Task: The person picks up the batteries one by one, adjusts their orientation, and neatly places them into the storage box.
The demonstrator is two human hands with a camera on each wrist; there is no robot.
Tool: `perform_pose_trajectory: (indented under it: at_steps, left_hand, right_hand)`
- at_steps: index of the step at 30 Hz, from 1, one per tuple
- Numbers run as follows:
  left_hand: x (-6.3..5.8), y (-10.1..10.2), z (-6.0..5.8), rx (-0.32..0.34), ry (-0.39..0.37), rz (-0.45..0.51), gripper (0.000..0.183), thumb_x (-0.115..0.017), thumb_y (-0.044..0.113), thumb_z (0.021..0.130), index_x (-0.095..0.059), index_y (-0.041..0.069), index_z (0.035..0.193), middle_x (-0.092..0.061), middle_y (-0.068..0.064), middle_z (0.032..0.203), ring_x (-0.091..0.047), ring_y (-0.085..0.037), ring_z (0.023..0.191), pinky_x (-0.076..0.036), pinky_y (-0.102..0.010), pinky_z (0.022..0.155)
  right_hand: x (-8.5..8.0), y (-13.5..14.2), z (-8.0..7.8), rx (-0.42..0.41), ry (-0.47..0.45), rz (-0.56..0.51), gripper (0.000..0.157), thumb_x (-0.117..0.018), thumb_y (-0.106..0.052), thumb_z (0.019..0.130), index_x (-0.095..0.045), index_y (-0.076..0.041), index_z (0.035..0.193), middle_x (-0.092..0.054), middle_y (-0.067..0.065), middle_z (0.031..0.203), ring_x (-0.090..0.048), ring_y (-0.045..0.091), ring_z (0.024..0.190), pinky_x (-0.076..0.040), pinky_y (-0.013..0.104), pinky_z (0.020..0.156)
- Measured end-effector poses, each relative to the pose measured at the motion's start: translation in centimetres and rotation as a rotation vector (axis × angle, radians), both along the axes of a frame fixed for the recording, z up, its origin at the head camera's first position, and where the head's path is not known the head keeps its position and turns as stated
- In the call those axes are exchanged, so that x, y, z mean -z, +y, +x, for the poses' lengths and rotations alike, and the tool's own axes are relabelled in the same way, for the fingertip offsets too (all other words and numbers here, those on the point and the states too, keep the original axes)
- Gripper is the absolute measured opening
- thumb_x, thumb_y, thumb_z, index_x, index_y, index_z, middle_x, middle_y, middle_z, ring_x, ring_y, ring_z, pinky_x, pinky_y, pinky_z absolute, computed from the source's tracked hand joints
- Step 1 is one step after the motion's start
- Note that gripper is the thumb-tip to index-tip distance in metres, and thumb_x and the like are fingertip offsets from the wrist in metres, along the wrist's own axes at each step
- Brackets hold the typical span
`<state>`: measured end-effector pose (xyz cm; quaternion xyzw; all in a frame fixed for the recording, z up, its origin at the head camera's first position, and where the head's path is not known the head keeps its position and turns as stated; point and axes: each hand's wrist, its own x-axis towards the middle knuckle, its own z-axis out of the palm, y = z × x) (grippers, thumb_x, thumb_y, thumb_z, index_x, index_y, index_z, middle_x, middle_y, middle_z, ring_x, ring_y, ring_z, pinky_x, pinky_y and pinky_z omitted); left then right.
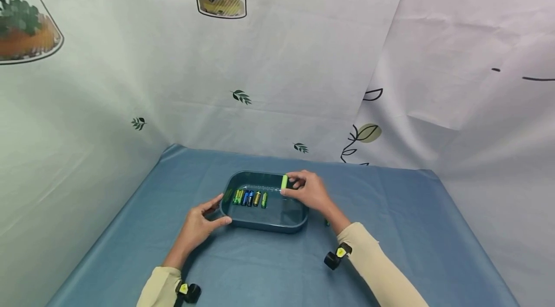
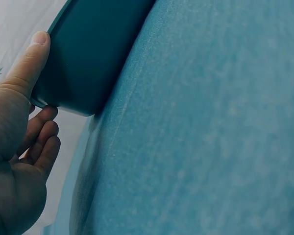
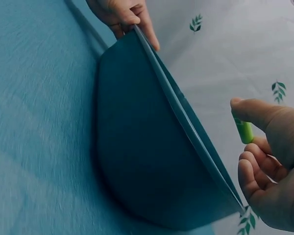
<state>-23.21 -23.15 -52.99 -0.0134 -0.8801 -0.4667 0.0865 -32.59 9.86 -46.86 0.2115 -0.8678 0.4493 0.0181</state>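
Observation:
A dark teal tray (image 1: 264,225) stands on the blue cloth, its rim also visible in both wrist views. My left hand (image 1: 199,227) grips its left end, thumb (image 2: 36,54) on the near outer wall and fingertips at the far side of the corner. Inside the tray, several small batteries (image 1: 250,198) in green, blue and yellow lie side by side in a row toward the left. Over the tray's right part, my right hand (image 1: 310,191) pinches a bright green battery (image 1: 284,181) between thumb and fingers. That battery (image 3: 243,128) shows above the rim in the right wrist view.
Blue cloth (image 1: 269,268) covers the table. A small green object (image 1: 327,222) lies beside the right forearm, mostly hidden by it. White fabric walls (image 1: 277,80) with plant prints rise behind and at both sides.

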Motion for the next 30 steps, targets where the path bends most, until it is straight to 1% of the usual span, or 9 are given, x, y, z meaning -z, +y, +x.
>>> perform_pose_trajectory:
  at_steps: [3,7,13,17,22,30]
  left_hand:
    - [0.1,0.0,0.0,-0.003,0.006,0.005,0.080,-0.088,0.039,0.080,-0.055,0.015,0.149,-0.062,-0.022,0.139,-0.059,-0.038,0.125,-0.053,-0.056,0.096]
    - [0.2,-0.1,0.0,-0.003,0.010,0.005,0.080,-0.088,0.039,0.080,-0.055,0.015,0.149,-0.062,-0.022,0.139,-0.060,-0.038,0.124,-0.053,-0.056,0.096]
    - [0.2,-0.1,0.0,-0.003,0.009,0.011,0.080,-0.088,0.039,0.080,-0.055,0.015,0.149,-0.062,-0.021,0.138,-0.060,-0.038,0.124,-0.053,-0.056,0.095]
    - [0.2,0.0,-0.1,-0.001,0.003,0.015,0.080,-0.087,0.040,0.080,-0.055,0.016,0.150,-0.060,-0.022,0.140,-0.059,-0.038,0.125,-0.054,-0.055,0.095]
    - [0.2,0.2,0.0,0.003,0.005,0.022,0.080,-0.087,0.039,0.080,-0.055,0.016,0.150,-0.059,-0.022,0.142,-0.059,-0.038,0.126,-0.055,-0.055,0.094]
    - [0.0,0.2,0.0,-0.001,0.011,0.019,0.080,-0.088,0.039,0.080,-0.056,0.015,0.149,-0.060,-0.022,0.141,-0.060,-0.038,0.125,-0.054,-0.055,0.095]
  right_hand:
    - [0.2,-0.9,-0.1,-0.026,-0.016,-0.004,0.047,-0.085,-0.028,0.087,-0.072,-0.010,0.128,-0.066,0.005,0.109,-0.060,0.013,0.087,-0.053,0.032,0.072]
    - [0.6,-1.9,-0.1,-0.046,-0.060,0.002,0.046,-0.085,-0.027,0.087,-0.071,-0.011,0.129,-0.065,0.005,0.111,-0.061,0.014,0.090,-0.053,0.032,0.073]
    - [1.1,-3.1,-0.3,-0.063,-0.082,0.046,0.046,-0.084,-0.027,0.088,-0.071,-0.009,0.129,-0.065,0.005,0.112,-0.063,0.014,0.092,-0.055,0.030,0.073]
    - [1.1,-3.7,-0.3,-0.060,-0.094,0.081,0.048,-0.085,-0.027,0.087,-0.071,-0.007,0.128,-0.066,0.006,0.111,-0.063,0.015,0.090,-0.055,0.031,0.073]
    - [1.3,-4.3,-0.4,-0.037,-0.117,0.127,0.049,-0.087,-0.026,0.085,-0.072,-0.006,0.127,-0.070,0.008,0.112,-0.065,0.017,0.090,-0.056,0.034,0.075]
    - [1.9,-5.2,-0.5,0.011,-0.158,0.188,0.048,-0.091,-0.025,0.079,-0.075,-0.009,0.122,-0.071,0.005,0.107,-0.068,0.019,0.092,-0.057,0.036,0.074]
